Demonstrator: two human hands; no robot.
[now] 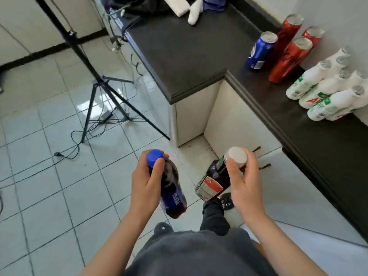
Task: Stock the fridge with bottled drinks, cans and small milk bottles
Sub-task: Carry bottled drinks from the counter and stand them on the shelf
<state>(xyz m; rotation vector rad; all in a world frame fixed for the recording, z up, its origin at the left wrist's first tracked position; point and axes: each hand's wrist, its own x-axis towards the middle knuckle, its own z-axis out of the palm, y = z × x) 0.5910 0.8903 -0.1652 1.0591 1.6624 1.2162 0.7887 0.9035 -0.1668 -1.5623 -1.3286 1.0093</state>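
The left hand [146, 183] clamps the blue-capped cola bottle [169, 188], the right hand [246, 181] the white-capped bottle [218, 177]; both bottles tilt, caps up, and no fridge is visible.

A dark L-shaped desk [189, 48] runs along the right side and the far end. On the right part stand one blue can [259, 51] and three red cans [288, 56], close together. Just nearer, a bunch of small white milk bottles [326, 92] stand packed side by side. At the far end lie white things [196, 11] and dark cloth [139, 6]. The tiled floor [49, 176] on the left holds a black tripod [103, 82] and loose black cables [75, 148].
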